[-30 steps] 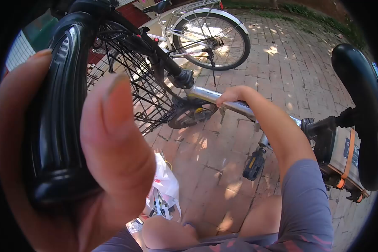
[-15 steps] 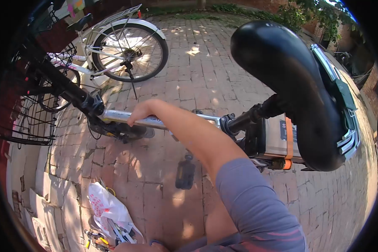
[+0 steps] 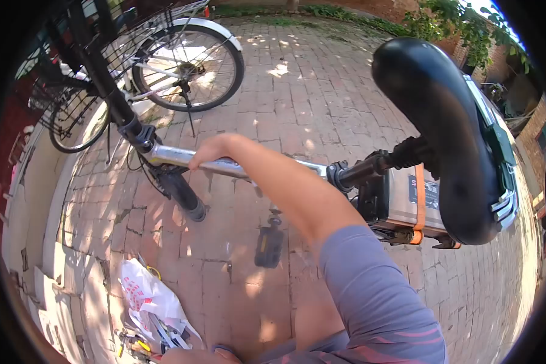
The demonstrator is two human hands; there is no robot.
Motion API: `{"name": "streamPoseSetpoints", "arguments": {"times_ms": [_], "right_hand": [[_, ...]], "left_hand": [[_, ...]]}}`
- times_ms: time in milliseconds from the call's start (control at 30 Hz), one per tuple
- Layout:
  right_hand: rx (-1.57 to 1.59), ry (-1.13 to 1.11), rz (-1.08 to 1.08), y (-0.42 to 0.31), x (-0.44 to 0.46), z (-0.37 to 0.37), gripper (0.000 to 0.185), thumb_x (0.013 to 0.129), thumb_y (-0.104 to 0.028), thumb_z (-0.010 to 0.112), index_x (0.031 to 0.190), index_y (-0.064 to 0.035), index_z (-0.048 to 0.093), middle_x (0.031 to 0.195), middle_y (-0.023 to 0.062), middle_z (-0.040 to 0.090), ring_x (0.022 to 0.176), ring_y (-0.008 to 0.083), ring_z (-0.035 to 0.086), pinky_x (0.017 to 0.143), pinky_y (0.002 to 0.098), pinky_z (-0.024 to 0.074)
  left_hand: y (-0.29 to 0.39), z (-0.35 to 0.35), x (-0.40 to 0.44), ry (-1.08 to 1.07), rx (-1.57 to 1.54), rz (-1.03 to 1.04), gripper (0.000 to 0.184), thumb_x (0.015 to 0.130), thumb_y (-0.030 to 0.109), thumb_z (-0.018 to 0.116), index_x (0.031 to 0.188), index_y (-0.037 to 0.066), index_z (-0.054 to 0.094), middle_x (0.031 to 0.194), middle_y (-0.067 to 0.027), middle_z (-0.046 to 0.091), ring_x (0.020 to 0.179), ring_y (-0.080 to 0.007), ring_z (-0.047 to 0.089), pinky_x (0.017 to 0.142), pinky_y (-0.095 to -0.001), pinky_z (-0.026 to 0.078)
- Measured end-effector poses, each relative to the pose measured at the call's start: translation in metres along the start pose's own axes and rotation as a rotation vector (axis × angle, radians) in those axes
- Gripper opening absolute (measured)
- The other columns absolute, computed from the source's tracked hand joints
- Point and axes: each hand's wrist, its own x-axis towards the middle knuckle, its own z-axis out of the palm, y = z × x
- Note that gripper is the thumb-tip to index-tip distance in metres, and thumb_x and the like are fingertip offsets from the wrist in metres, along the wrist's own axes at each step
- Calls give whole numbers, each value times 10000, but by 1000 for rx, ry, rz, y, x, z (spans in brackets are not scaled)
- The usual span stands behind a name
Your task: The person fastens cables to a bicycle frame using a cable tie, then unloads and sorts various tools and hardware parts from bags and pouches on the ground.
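Observation:
A bicycle with a silver frame tube (image 3: 173, 156) crosses the middle of the view. My right hand (image 3: 209, 150) is closed around the tube, just behind the black head tube and stem (image 3: 116, 109). My right forearm passes over the tube's rear part. Right of it is the large black saddle (image 3: 446, 121) on its post. A pale box (image 3: 400, 197) with an orange strap sits under the saddle, behind the post. Below the tube shows a black pedal (image 3: 269, 246). The black wire basket (image 3: 48, 73) is at the upper left. My left hand is out of view.
A white bicycle's rear wheel (image 3: 188, 68) stands at the upper left. On the brick paving (image 3: 321, 91), at the lower left, lies a white plastic bag (image 3: 148, 291) with tools beside it. A low wall edge (image 3: 42, 200) runs along the left. Plants (image 3: 467, 30) grow at the upper right.
The view has swung right, and my left hand, earlier on the black handlebar grip, has left it. The front wheel and basket have turned. My right hand keeps its hold on the tube.

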Motion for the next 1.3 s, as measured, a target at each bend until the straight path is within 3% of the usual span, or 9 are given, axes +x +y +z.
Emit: {"name": "streamPoseSetpoints", "arguments": {"times_ms": [133,333,433,467,533,567,633,867,1300], "right_hand": [[52,-84,45,-3,5,0,636,682,-473,671,1170,-66,633,1156,151,597,1019,276,570,880,407,436],[46,-110,109,-3,8,1,727,665,-505,664,1243,-71,586,1246,163,555,1090,291,548,914,414,426],[22,-112,101,-8,3,2,760,660,-517,667,1268,-73,568,1264,173,547,1092,303,547,920,421,424],[7,-105,96,-7,4,2,766,659,-521,668,1273,-75,565,1262,173,548,1088,305,549,920,421,425],[-13,-93,80,-7,10,2,777,653,-527,670,1277,-76,562,1263,174,548,1082,309,551,919,421,426],[-16,-91,75,-5,14,3,782,650,-529,673,1277,-75,562,1265,175,547,1081,311,552,919,421,427],[-5,-103,82,1,16,5,788,643,-530,678,1274,-71,565,1267,175,546,1076,313,555,916,420,430],[40,-84,86,-2,9,5,743,635,-499,702,1227,-62,602,1215,172,579,1032,302,577,884,410,447],[-46,-23,115,14,28,-4,734,622,-514,689,1184,-46,635,1192,179,606,1060,299,583,899,402,440]], "left_hand": [[-9,1,36,58,12,-174,315,866,382,420,754,98,498,640,-35,483,562,-207,451,550,-369,343],[16,39,-26,442,232,-5,294,858,351,408,724,100,480,660,-32,456,563,-181,431,547,-328,343],[37,29,-74,401,498,143,297,877,353,424,802,72,484,668,-44,456,553,-167,428,509,-296,333],[36,4,-70,747,512,89,309,903,356,432,860,52,470,674,-49,460,553,-158,426,501,-285,330],[55,19,-110,764,601,140,357,955,383,436,954,26,436,688,-55,466,560,-140,420,506,-261,334],[76,67,-167,429,675,236,388,980,407,433,990,19,416,696,-55,467,567,-131,416,519,-248,340],[87,85,-197,337,718,377,422,991,458,424,978,37,417,704,-51,465,560,-118,403,528,-234,345],[104,129,-217,387,783,402,399,977,440,460,993,42,428,687,-55,483,535,-91,403,498,-205,316],[-22,37,29,232,169,118,444,967,409,450,1075,-19,494,796,-118,569,664,-204,532,641,-331,452]]}}
